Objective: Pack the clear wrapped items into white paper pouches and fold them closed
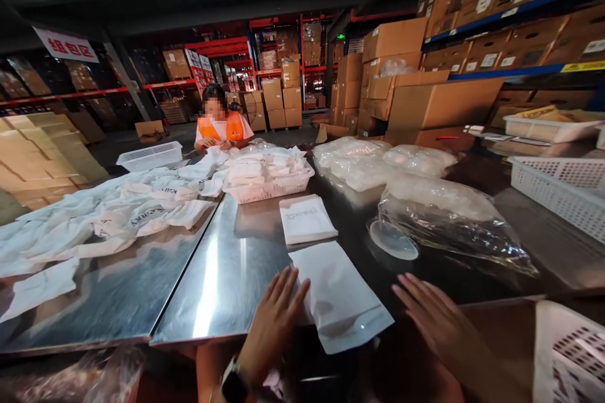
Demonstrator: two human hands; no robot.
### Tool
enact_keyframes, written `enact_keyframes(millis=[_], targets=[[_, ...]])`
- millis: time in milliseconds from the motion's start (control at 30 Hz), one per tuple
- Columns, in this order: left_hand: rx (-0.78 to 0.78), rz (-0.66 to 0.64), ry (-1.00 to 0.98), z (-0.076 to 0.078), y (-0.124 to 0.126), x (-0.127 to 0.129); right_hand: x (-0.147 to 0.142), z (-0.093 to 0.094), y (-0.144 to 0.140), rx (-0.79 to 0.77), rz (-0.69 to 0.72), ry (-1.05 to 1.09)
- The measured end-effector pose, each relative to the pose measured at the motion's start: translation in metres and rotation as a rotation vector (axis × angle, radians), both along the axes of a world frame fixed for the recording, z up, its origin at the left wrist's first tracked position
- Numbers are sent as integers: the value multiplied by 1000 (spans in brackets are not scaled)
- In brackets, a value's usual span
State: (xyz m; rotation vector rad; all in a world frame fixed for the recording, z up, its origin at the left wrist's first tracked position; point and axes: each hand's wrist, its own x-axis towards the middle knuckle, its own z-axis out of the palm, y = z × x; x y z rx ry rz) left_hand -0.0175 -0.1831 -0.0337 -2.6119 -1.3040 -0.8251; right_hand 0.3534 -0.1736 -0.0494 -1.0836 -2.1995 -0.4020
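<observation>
A white flat pouch (pixel 338 293) lies on the steel table (pixel 236 264) near its front edge. My left hand (pixel 274 321) rests flat, fingers apart, touching the pouch's left edge. My right hand (pixel 437 318) lies open on the table just right of the pouch, holding nothing. Behind the pouch sits a small stack of white printed pouches (pixel 305 218). A round clear disc (pixel 393 239) lies to the right, beside a large clear plastic bag (pixel 454 227).
A white basket (pixel 269 186) heaped with pouches stands mid-table. Loose white pouches (pixel 108 214) cover the left table. More clear bags (pixel 378 160) lie behind. White crates (pixel 562 192) stand right. A person in an orange vest (pixel 221 126) works at the far end. Cardboard boxes (pixel 439 104) surround.
</observation>
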Motion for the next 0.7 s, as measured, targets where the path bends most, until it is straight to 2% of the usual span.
enact_keyframes(millis=[67, 100, 167, 233, 300, 400, 500, 600, 700], targets=[[-55, -187, 182, 17, 21, 8, -21, 8, 23, 28, 151, -221], [-80, -258, 225, 20, 28, 12, -32, 12, 34, 32, 227, -279], [-102, -345, 231, 18, 33, 19, -49, 17, 49, -10, 338, -293], [-110, -373, 175, 10, 30, 22, -57, 14, 52, -93, 400, -267], [-143, -370, 101, 3, 21, 20, -57, 5, 46, -182, 444, -215], [-251, -370, -9, 0, 8, 11, -53, -9, 33, -315, 481, -79], [-378, -364, -179, 2, 1, 4, -53, -12, 27, -397, 483, 85], [-445, -260, -418, -3, -3, 3, -61, -4, 26, -366, 422, 223], [-429, -151, -601, -11, -5, 9, -75, 3, 27, -290, 292, 330]])
